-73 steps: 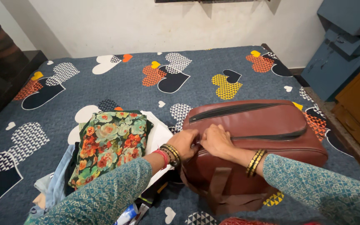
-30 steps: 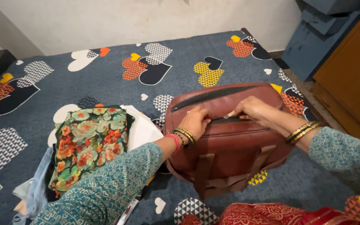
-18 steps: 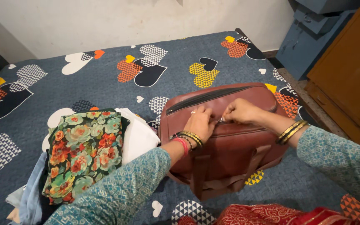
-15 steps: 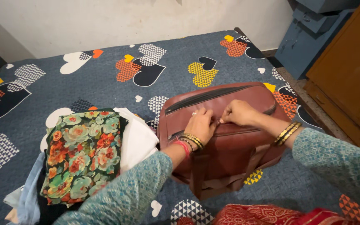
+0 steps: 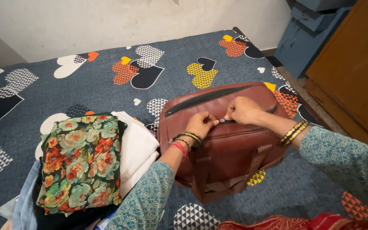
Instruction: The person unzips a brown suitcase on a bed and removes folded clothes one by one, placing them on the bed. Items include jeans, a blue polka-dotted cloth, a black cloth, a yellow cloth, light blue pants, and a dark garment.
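A brown leather bag (image 5: pixel 231 140) lies on a bed covered by a blue sheet (image 5: pixel 86 91) printed with hearts. Both hands rest on top of the bag, close together at a zip that crosses its upper face. The left hand (image 5: pixel 201 124) is curled, thumb and fingers pinched at the zip line. The right hand (image 5: pixel 243 110) sits just beside it, fingers bent down on the same spot, so that the small metal zip pull (image 5: pixel 222 121) shows between the two. Whether either hand actually grips the pull cannot be told.

The bag's long axis runs from its near left end up to its far right end, and a second, dark zip (image 5: pixel 209 97) follows the same line just beyond the hands. Its handle straps (image 5: pixel 218 179) hang over the side nearest the person.

Left of the bag, touching it, is a stack of folded clothes: a floral cloth (image 5: pixel 79 159) on top, a white cloth (image 5: pixel 137 147) under it beside the bag. Right of the bag stand a wooden cupboard (image 5: pixel 354 72) and a blue cabinet (image 5: pixel 307 34).
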